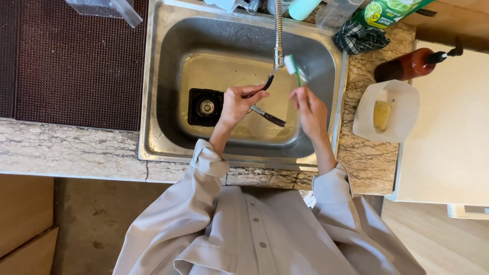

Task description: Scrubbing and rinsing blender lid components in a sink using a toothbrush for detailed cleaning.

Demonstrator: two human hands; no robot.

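**Scrubbing a knife under the faucet**

Centre of the frame: steel sink set in a marbled desk, with a dark ribbed mat at upper left. At right, a pale board, a white dish with a yellow sponge, and a brown pump bottle.

Over the basin, just below the spring faucet: left hand closed around the dark handle of a knife, blade slanting toward lower right. Right hand closed on a green-handled brush, white head up beside the spout and apart from the blade.

Judged mid-wash, scrubbing paused or about to begin. Next move calls for bringing bristles down onto the blade, stroking away from the edge, with fingers kept behind the handle. No water stream discernible.
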